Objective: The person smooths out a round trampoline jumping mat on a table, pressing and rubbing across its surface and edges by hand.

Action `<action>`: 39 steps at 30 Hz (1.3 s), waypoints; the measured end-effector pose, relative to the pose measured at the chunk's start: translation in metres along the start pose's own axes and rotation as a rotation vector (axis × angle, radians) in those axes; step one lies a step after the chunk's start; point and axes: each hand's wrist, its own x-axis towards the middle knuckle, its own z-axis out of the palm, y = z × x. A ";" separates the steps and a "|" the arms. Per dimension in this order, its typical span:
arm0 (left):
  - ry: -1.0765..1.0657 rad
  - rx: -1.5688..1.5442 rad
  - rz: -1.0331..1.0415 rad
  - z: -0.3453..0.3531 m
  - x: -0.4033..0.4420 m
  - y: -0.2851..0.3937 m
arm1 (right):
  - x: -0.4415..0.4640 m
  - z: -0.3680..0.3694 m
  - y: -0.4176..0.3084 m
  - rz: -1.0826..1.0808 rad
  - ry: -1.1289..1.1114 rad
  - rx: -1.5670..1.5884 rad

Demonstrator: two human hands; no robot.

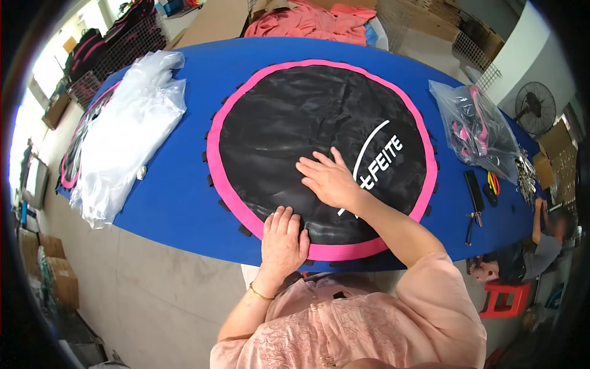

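Note:
A round black trampoline mat [283,147] with a pink border and black loops around its edge lies flat on the blue table. White lettering that includes "FEITE" runs slantwise on its right side. My left hand [284,242] rests on the near left part of the pink border, with its fingers stretched out over the black fabric. Farther in, my right hand [332,180] lies on the black fabric left of the lettering, palm down and fingers spread. Wrinkles show in the fabric beyond it. Neither hand grasps anything.
Clear plastic bags [132,129] lie at the left over more pink-edged pieces. At the right are a bag of pink and black parts [476,126], tools [474,190] and metal pieces [526,175]. Another person [541,249] sits low beyond the table, near a red stool [505,299].

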 end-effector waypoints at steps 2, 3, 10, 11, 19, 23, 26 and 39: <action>0.005 -0.012 -0.004 0.000 0.001 0.000 | -0.015 0.017 0.013 -0.031 0.087 0.001; -0.002 -0.007 0.002 -0.001 0.001 0.000 | -0.018 0.016 0.015 -0.037 0.079 -0.005; -0.014 -0.013 0.011 -0.002 0.002 -0.001 | 0.014 0.023 0.006 -0.081 0.081 -0.029; -0.011 -0.006 0.005 -0.002 0.002 -0.001 | 0.025 0.023 0.001 -0.087 0.061 -0.029; 0.021 -0.038 -0.015 0.000 -0.002 -0.002 | 0.078 0.038 -0.035 -0.158 0.050 -0.021; 0.056 0.083 -0.074 -0.019 -0.008 -0.018 | 0.049 0.019 -0.048 -0.221 0.009 -0.010; 0.119 0.191 -0.223 -0.035 -0.005 -0.037 | 0.011 0.023 -0.050 -0.350 0.069 0.073; 0.177 0.074 -0.340 -0.026 -0.010 -0.057 | 0.047 0.025 -0.090 -0.436 0.027 0.045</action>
